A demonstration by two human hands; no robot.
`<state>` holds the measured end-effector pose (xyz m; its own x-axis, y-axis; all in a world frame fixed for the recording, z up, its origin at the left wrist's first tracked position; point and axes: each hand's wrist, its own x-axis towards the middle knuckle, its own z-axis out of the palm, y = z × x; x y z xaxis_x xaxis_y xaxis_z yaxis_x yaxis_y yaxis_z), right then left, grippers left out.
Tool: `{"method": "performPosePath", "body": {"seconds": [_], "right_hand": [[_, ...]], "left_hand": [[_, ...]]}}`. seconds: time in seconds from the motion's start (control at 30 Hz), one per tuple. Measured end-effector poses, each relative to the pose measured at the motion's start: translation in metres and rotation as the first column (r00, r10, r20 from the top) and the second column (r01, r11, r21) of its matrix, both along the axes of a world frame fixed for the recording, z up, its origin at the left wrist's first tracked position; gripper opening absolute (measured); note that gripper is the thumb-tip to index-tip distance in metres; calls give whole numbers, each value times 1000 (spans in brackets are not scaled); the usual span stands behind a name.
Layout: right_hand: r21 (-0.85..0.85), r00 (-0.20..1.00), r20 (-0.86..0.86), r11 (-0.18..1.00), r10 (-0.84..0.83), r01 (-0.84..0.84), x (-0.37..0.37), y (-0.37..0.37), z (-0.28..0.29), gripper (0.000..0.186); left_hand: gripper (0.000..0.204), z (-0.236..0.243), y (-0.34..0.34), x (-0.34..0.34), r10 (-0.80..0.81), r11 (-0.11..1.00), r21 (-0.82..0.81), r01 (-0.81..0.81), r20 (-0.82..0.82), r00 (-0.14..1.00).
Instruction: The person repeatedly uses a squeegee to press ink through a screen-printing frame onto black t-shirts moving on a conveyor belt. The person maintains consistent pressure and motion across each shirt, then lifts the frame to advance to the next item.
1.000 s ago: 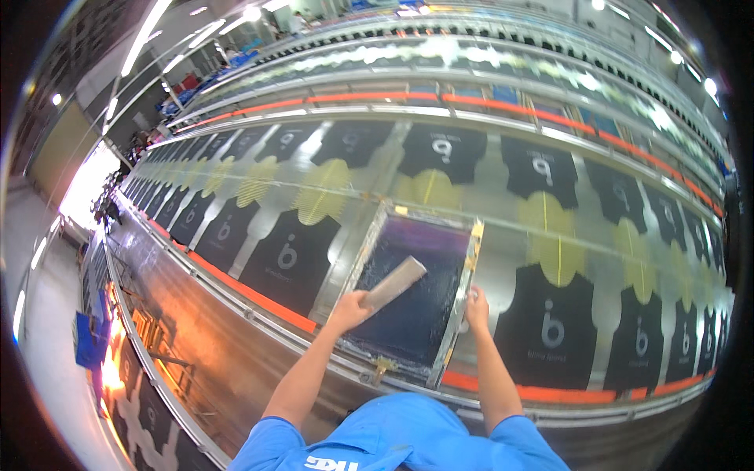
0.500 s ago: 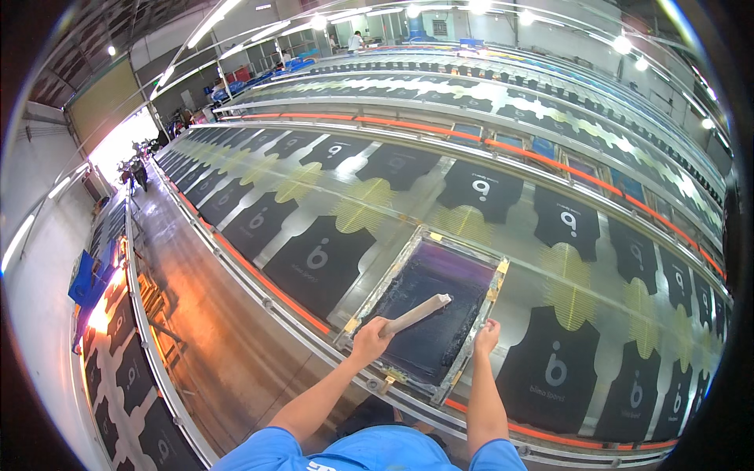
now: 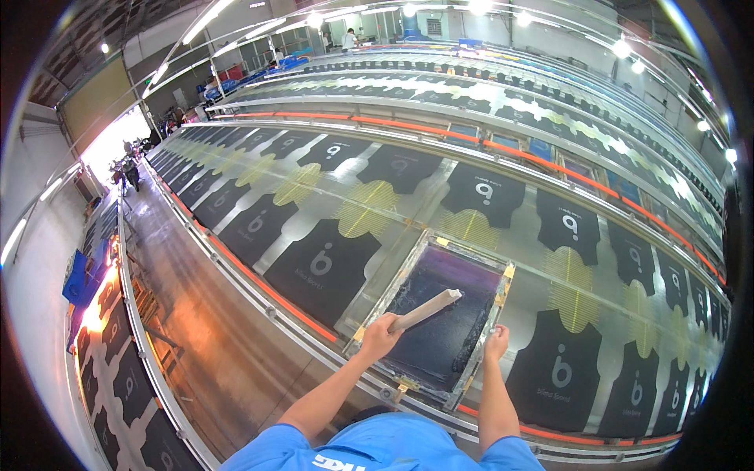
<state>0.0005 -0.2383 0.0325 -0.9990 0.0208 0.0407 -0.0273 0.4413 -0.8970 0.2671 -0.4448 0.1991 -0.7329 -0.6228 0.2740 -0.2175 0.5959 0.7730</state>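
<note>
A squeegee (image 3: 428, 308) with a pale bar-like grip is in my left hand (image 3: 381, 337), whose fingers are wrapped round its near end. It slants up to the right over the dark, ink-smeared mesh of a framed printing screen (image 3: 504, 284). The screen lies on a long metal printing table (image 3: 369, 302), with tape on its frame. My right hand (image 3: 496, 342) is closed at the screen's right side, its fingers curled at the frame edge. Black shirt panels with a pale printed emblem lie on both sides, such as the left panel (image 3: 318, 275) and right panel (image 3: 554, 377).
An orange strip (image 3: 267, 290) and metal rail run along the table's near edge. A concrete walkway (image 3: 228, 345) separates it from another table at left, where a bright orange heater glow (image 3: 94, 318) shows. More long tables stand beyond. A person (image 3: 349, 39) is far back.
The whole view has shifted slightly. Both hands and the squeegee keep nearly the same place over the screen, with the squeegee a touch further right.
</note>
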Motion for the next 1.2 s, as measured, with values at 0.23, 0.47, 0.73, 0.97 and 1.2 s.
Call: {"method": "performPosePath", "body": {"seconds": [0.23, 0.47, 0.73, 0.97, 1.2], "right_hand": [[43, 998, -59, 999, 8, -5, -10, 9, -6, 28], [44, 998, 57, 999, -12, 9, 9, 2, 19, 40], [60, 998, 59, 998, -31, 28, 17, 0, 46, 44], [61, 1000, 29, 998, -9, 7, 17, -3, 31, 43], [163, 987, 129, 980, 96, -116, 10, 22, 55, 40]], "left_hand": [[26, -17, -11, -4, 0, 1000, 24, 0, 14, 1000], [27, -20, -16, 11, 26, 997, 66, -28, 19, 999], [27, -18, -29, 24, 78, 995, 67, -80, 38, 996], [23, -17, -49, -3, 35, 992, 125, -35, 3, 999], [29, -6, -102, -148, -281, 915, -222, 337, 251, 926]]}}
